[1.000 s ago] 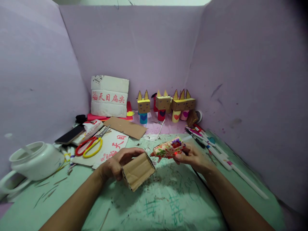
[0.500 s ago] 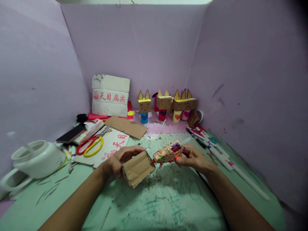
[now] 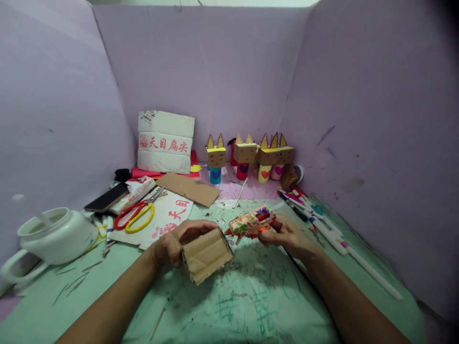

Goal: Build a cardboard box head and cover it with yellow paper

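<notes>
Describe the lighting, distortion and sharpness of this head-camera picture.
Head view: soft, even light, faint shadow under the cardboard piece in the left hand; wide-angle bending of the purple walls and dark top-right corner; the right hand and floral glue gun are fairly sharp, its red light glowing.

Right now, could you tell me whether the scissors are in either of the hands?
No, the scissors lie on the table, while the left hand holds a cardboard piece and the right hand a glue gun.

Soft, even, dimmish light — faint shadows, no glare; wide-angle bending at the edges, a dark top-right corner.
</notes>
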`<act>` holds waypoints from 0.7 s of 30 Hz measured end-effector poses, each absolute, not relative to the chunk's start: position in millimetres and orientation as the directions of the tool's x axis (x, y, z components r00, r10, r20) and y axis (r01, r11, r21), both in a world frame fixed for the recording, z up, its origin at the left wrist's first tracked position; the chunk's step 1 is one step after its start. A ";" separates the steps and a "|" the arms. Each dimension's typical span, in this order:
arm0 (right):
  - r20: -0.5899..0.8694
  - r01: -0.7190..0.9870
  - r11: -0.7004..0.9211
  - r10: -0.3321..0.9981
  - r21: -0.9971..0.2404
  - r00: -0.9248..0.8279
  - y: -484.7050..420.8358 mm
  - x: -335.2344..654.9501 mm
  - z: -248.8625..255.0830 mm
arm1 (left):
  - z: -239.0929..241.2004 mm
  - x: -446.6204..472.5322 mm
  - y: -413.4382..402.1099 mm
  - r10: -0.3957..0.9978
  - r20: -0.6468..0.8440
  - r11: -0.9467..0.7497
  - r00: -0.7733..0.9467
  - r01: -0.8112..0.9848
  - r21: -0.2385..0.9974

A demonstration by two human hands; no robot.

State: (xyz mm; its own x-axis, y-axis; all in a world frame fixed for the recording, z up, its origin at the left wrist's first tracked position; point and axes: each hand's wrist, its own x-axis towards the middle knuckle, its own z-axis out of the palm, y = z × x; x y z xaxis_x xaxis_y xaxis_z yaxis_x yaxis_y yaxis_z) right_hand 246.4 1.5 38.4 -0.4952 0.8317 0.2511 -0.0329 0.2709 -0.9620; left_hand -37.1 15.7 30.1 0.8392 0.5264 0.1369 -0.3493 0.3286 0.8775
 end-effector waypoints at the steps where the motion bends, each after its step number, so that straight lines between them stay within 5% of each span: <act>1: 0.250 -0.031 0.270 0.836 -0.962 -0.488 1.6 246.1 38.3 | 31.2 -37.3 14.9 0.527 0.143 0.324 0.838 -0.354 0.878; 21: 0.242 -0.013 0.267 0.850 -0.964 -0.469 -0.4 245.8 41.9 | 34.5 -39.9 15.6 0.550 0.139 0.315 0.823 -0.359 0.878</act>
State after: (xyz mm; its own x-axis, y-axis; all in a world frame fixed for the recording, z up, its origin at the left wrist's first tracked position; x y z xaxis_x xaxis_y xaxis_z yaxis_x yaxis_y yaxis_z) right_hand 245.8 -0.4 41.9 -0.4690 0.8495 0.2416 -0.0126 0.2671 -0.9636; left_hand -39.9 15.6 34.5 0.8233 0.5503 0.1394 -0.3594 0.3151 0.8784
